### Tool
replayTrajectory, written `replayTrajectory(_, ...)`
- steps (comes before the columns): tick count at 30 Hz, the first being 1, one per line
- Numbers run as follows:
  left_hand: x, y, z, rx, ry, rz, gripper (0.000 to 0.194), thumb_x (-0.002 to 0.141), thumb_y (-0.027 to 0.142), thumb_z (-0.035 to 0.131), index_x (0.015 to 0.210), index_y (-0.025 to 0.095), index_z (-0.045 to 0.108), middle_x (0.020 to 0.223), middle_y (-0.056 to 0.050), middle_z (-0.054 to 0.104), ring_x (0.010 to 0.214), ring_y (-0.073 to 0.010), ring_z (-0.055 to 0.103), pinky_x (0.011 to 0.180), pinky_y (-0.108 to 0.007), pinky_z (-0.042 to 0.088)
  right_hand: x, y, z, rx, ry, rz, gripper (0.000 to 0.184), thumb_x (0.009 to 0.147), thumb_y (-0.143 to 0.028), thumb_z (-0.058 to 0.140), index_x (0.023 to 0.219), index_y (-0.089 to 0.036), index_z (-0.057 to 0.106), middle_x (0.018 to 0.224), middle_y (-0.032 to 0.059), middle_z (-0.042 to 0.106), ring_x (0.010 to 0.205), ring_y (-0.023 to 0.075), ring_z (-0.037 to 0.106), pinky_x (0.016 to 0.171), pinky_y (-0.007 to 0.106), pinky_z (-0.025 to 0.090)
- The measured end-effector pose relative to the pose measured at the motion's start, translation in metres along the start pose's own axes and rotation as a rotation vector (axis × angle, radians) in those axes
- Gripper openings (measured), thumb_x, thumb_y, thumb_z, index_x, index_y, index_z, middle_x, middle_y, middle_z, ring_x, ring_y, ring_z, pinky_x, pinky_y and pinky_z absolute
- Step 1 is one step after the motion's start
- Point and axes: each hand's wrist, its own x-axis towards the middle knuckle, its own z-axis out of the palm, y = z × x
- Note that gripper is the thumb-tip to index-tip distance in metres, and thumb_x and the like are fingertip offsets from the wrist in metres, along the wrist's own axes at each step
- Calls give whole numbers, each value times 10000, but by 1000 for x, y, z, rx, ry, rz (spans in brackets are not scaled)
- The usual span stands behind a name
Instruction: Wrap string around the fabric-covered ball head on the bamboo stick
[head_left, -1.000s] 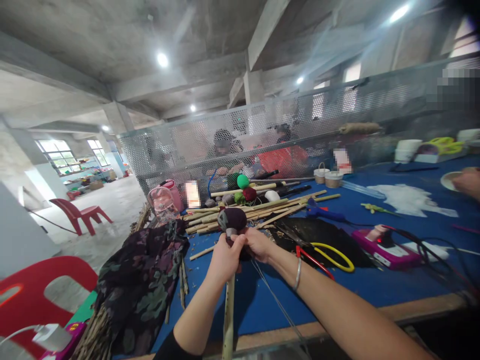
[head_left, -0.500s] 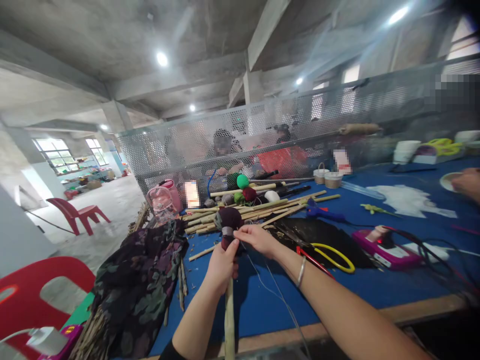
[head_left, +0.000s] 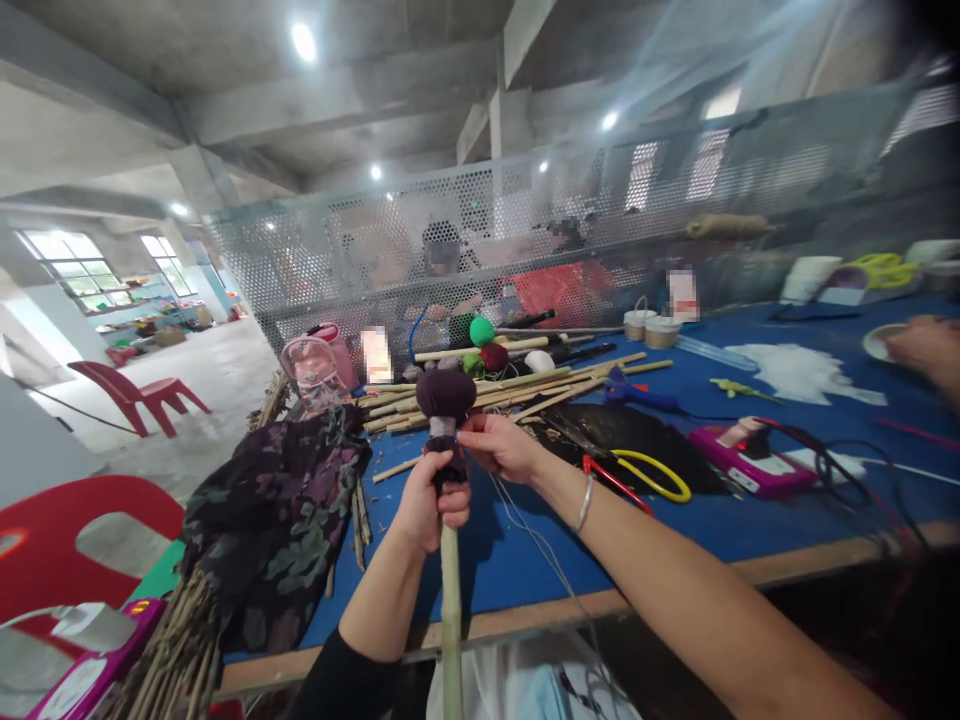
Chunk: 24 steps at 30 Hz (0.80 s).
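Note:
My left hand (head_left: pixel 429 502) is wrapped round a pale wooden stick (head_left: pixel 451 600) just below its dark, cloth-covered round head (head_left: pixel 445 393). A greyish band (head_left: pixel 442 429) circles the neck between the head and the gathered cloth. Beside that neck, my right hand (head_left: pixel 501 446) has its fingers pinched together. Thin pale string (head_left: pixel 547 545) trails from near these fingers down over the table edge, and its end at the fingertips is hidden. The stick stands tilted up over the blue table (head_left: pixel 517 580), its lower end out of view.
Behind lie wooden sticks (head_left: pixel 555 385) and coloured balls, including a green one (head_left: pixel 481 331). Yellow-and-red-handled shears (head_left: pixel 651 474), a blue glue gun (head_left: pixel 637 396) and a magenta power strip (head_left: pixel 754 460) are on the right. Camouflage cloth (head_left: pixel 277 530) covers the left. Another person's hand (head_left: pixel 926 345) is far right.
The view has tipped downward. My hands have brought the round head more upright, so more of it shows. My right hand stays at the neck with its fingers pinched.

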Motion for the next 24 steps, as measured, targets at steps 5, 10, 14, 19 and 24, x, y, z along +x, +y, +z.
replayTrajectory(5, -3, -2, -7, -113, -249, -160, 192, 652, 351, 520, 706, 189, 432, 455, 104, 183, 314, -2, 14, 278, -121, 61, -3, 6, -2, 101, -68, 95, 336, 562, -321, 754, 747, -140, 540, 389, -98, 412, 289, 1, 203, 317, 167, 74)
replayTrajectory(10, -4, -3, -10, -111, -291, -255, 290, 674, 458, 498, 681, 173, 441, 440, 90, 239, 294, -2, 88, 291, -121, 102, -5, 12, -7, 146, -111, 146, 393, 553, -321, 759, 852, -121, 599, 502, -45, 527, 359, 24, 361, 358, 156, 211)
replayTrajectory(14, 3, 13, -13, 95, -23, -199, 523, 683, 638, 417, 835, 148, 523, 647, -27, 512, 494, -125, 486, 462, -244, 386, -2, 10, -12, 96, 39, 89, 330, 538, -328, 767, 716, -130, 571, 415, -74, 449, 305, 9, 260, 319, 165, 131)
replayTrajectory(19, 17, 34, -2, 512, 455, 122, 607, 683, 706, 401, 973, 192, 543, 820, -49, 605, 643, -165, 560, 518, -252, 398, 1, 6, -6, 4, 85, 17, 329, 559, -339, 751, 747, -135, 574, 463, -60, 489, 309, 10, 250, 314, 186, 102)
replayTrajectory(24, 22, 5, 18, 782, 386, 167, 533, 660, 644, 529, 902, 170, 532, 620, -24, 548, 447, -152, 520, 418, -261, 394, -1, 3, 0, -97, 107, -58, 250, 589, -320, 720, 654, -125, 578, 424, -48, 461, 422, 75, 416, 410, 201, 302)
